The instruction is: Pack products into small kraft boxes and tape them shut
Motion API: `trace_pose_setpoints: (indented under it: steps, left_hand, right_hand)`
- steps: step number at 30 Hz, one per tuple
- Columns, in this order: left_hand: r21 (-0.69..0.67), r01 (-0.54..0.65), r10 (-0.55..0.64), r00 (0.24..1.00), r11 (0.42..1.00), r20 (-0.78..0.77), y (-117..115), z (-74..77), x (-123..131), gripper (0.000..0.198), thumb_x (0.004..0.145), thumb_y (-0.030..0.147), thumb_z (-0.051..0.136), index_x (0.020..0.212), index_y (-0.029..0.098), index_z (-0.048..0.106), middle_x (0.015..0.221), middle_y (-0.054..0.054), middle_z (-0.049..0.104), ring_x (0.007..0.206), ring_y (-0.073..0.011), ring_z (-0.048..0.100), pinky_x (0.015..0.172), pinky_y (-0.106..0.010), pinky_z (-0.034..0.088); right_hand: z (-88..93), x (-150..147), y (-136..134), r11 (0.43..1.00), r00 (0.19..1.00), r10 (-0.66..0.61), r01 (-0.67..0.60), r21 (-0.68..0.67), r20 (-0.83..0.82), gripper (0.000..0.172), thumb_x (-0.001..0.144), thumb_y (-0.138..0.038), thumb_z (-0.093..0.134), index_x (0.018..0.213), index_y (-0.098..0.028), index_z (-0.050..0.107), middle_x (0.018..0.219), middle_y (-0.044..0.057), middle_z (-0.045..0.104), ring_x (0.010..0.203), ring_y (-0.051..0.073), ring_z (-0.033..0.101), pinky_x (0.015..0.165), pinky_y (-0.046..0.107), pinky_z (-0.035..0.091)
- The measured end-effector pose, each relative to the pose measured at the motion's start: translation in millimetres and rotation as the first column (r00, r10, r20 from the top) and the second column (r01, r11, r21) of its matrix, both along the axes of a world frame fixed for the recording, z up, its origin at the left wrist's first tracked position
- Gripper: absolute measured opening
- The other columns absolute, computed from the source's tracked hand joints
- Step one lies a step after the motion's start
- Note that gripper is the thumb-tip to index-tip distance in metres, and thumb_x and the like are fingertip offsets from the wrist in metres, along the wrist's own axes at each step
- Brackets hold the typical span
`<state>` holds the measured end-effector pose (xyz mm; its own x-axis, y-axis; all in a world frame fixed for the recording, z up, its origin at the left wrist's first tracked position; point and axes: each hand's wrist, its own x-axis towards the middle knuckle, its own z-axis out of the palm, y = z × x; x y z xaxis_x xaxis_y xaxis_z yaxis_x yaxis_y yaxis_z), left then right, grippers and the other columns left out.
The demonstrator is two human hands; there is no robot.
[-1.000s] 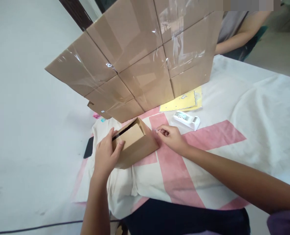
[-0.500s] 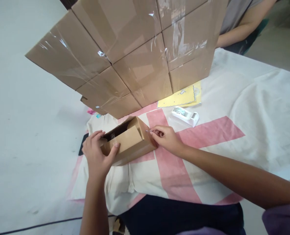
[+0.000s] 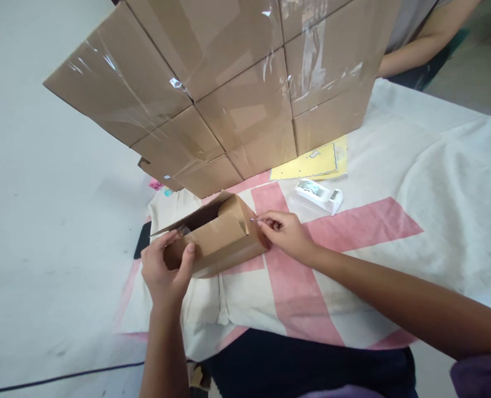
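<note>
Lying left of frame centre on the soft cream cloth (image 3: 394, 166) with pink bands, the small cardboard box (image 3: 222, 246) is oblong, plain and brown. Its long axis runs from lower left to upper right, with the open side facing upper left. The left hand (image 3: 164, 271) curls around its lower-left end. The right hand (image 3: 284, 232) pinches a clear sliver (image 3: 254, 220) at the upper-right corner. Since half a second ago the left hand has slid toward that end, and the flap gapes wider.
</note>
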<state>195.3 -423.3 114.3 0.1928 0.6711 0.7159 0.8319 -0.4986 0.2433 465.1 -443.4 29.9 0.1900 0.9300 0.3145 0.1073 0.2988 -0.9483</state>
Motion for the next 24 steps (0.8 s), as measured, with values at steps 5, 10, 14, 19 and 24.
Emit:
trace_pose_setpoints:
  steps: [5,10,14,19,24]
  left_hand:
    - [-0.040,0.023,-0.023,1.000,0.999,0.001,2.9,12.4,0.8,0.041,0.087,0.032,0.071,0.125,0.024,0.062,0.115,-0.010,0.071,0.112,-0.0282,0.064,0.099,-0.048,0.050]
    - [-0.071,0.058,-0.066,0.992,0.996,-0.112,13.2,21.6,2.5,0.060,0.088,0.034,0.068,0.145,0.027,0.049,0.145,-0.013,0.059,0.138,-0.0340,0.049,0.116,-0.059,0.034]
    - [-0.198,0.075,-0.089,0.994,0.977,-0.063,14.1,18.6,3.6,0.065,0.092,0.034,0.064,0.151,0.029,0.039,0.139,-0.010,0.065,0.136,-0.0301,0.054,0.117,-0.057,0.034]
    - [-0.250,0.057,-0.073,0.996,0.966,-0.053,7.8,15.8,4.6,0.062,0.093,0.036,0.062,0.150,0.029,0.040,0.131,-0.009,0.070,0.132,-0.0282,0.057,0.114,-0.054,0.039]
    - [-0.285,0.046,-0.060,0.997,0.957,-0.040,4.5,15.9,4.7,0.061,0.094,0.038,0.061,0.150,0.031,0.040,0.131,-0.008,0.070,0.129,-0.0278,0.060,0.110,-0.052,0.042]
  right_hand:
    - [-0.2,-0.7,-0.5,1.000,1.000,-0.015,0.015,0.001,-0.018,0.021,0.089,-0.023,0.060,0.095,-0.017,0.079,0.068,0.000,0.060,0.061,0.012,0.050,0.057,0.024,0.038]
    - [1.3,-1.9,-0.6,1.000,0.999,-0.010,0.010,0.004,-0.039,0.025,0.090,-0.025,0.059,0.100,-0.015,0.080,0.068,0.001,0.063,0.059,0.011,0.052,0.055,0.024,0.038]
    - [-0.6,-6.6,0.4,1.000,0.999,-0.019,0.018,-0.016,-0.049,0.026,0.088,-0.026,0.061,0.099,-0.014,0.081,0.071,0.004,0.071,0.059,0.012,0.056,0.056,0.024,0.041]
    - [-0.8,-11.4,-0.3,0.999,0.995,-0.022,0.019,-0.037,-0.093,0.026,0.088,-0.028,0.062,0.099,-0.015,0.081,0.076,0.006,0.076,0.062,0.014,0.062,0.058,0.026,0.044]
    - [5.7,-12.3,-3.2,0.996,0.991,-0.029,0.018,-0.084,-0.129,0.029,0.088,-0.029,0.061,0.102,-0.013,0.082,0.073,0.006,0.074,0.063,0.015,0.062,0.059,0.027,0.045]
